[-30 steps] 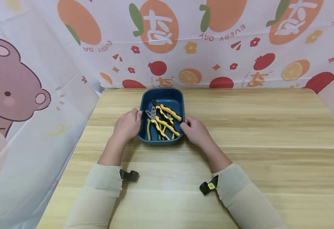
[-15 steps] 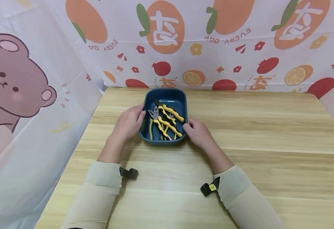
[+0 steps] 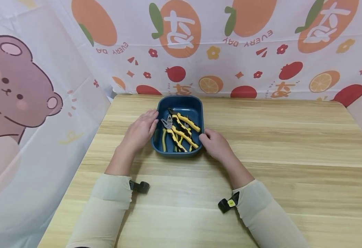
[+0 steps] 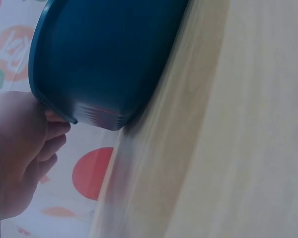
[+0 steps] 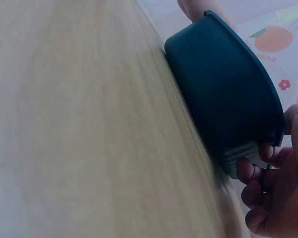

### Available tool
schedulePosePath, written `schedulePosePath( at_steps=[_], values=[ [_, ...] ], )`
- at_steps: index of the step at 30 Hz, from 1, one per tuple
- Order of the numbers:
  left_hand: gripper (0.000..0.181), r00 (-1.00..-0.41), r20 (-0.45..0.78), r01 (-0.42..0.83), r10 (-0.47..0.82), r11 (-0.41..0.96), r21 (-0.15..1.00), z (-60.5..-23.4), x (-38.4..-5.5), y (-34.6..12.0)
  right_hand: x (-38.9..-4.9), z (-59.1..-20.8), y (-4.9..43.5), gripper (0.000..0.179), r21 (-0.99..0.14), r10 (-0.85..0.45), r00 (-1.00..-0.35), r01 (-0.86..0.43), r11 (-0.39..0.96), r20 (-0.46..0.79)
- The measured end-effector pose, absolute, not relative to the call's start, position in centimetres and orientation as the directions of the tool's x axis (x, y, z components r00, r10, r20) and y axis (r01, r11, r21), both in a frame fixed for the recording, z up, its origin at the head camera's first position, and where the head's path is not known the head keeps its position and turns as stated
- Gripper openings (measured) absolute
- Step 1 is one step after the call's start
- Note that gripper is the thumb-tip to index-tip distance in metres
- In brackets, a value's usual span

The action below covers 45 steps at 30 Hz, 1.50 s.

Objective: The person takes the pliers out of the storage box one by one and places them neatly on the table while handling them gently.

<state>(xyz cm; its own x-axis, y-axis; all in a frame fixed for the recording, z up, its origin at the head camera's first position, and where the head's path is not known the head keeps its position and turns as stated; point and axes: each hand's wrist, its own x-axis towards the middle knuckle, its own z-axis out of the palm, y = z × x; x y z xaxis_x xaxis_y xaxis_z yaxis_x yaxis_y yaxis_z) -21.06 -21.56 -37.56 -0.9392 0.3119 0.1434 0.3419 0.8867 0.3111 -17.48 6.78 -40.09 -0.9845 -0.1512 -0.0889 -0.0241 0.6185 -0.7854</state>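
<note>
A dark blue plastic bin [image 3: 181, 154] stands on the wooden table in the head view. Inside lie several pliers [image 3: 182, 136] with yellow and black handles, piled across each other; those underneath are partly hidden. My left hand [image 3: 140, 131] rests against the bin's left side, its fingers fairly straight along the rim. In the left wrist view, that hand's fingers [image 4: 52, 144] show just below the rim corner. On the opposite side my right hand [image 3: 215, 144] pinches the rim, thumb above and curled fingers [image 5: 256, 193] under it in the right wrist view.
The light wooden table [image 3: 286, 144] extends to the right of the bin and towards the front. Behind it hangs a fruit-print cloth [image 3: 218, 65], close to the bin's far end. A bear-print cloth [image 3: 22, 103] hangs along the left edge.
My left hand's fingers have loosened and straightened along the bin's side. The right hand keeps its hold. The whole head view has shifted slightly; the pliers lie as before.
</note>
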Motion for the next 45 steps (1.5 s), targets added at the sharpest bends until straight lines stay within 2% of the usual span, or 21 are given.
schedulePosePath(
  at_steps=[5,9,13,16,19,22,25,28,35,45],
  values=[
    [0.049,-0.940,0.113,0.340,0.321,0.889,0.306,-37.2,-21.0,-21.0,-17.4,-40.0,7.0,0.024,-0.737,-0.099,-0.994,-0.039,0.675,-0.037],
    [0.049,-0.938,0.104,0.348,0.332,0.889,0.297,-37.3,-21.0,-20.7,-17.5,-39.7,6.6,0.024,-0.674,-0.052,-0.995,-0.098,0.732,0.088],
    [0.049,-0.941,0.089,0.339,0.327,0.889,0.307,-37.6,-20.8,-20.7,-17.7,-39.2,5.5,0.025,-0.533,-0.134,-0.955,-0.261,0.804,0.265],
    [0.050,-0.943,0.080,0.331,0.322,0.889,0.318,-37.8,-20.7,-20.8,-18.0,-38.6,4.2,0.024,-0.414,-0.255,-0.909,-0.381,0.826,0.328],
    [0.050,-0.945,0.078,0.325,0.317,0.887,0.328,-37.9,-20.7,-20.8,-18.3,-37.9,2.7,0.025,-0.338,-0.366,-0.880,-0.458,0.822,0.303],
    [0.051,-0.948,0.066,0.314,0.310,0.888,0.335,-38.0,-20.8,-20.8,-18.8,-37.7,1.2,0.032,-0.312,-0.448,-0.872,-0.488,0.815,0.195],
    [0.051,-0.948,0.058,0.314,0.312,0.890,0.332,-38.1,-20.9,-20.8,-19.2,-37.8,0.0,0.044,-0.287,-0.478,-0.877,-0.470,0.835,0.047],
    [0.051,-0.947,0.064,0.317,0.314,0.887,0.336,-38.1,-20.8,-20.8,-19.4,-38.0,-0.8,0.055,-0.225,-0.475,-0.879,-0.456,0.861,-0.038],
    [0.051,-0.948,0.077,0.317,0.309,0.885,0.341,-37.6,-20.8,-21.0,-19.6,-37.7,-2.1,0.058,-0.088,-0.492,-0.871,-0.489,0.868,-0.008],
    [0.051,-0.945,0.077,0.326,0.318,0.890,0.320,-37.3,-21.1,-21.5,-19.7,-36.9,-3.4,0.059,-0.058,-0.532,-0.846,-0.531,0.846,-0.018]
  ],
)
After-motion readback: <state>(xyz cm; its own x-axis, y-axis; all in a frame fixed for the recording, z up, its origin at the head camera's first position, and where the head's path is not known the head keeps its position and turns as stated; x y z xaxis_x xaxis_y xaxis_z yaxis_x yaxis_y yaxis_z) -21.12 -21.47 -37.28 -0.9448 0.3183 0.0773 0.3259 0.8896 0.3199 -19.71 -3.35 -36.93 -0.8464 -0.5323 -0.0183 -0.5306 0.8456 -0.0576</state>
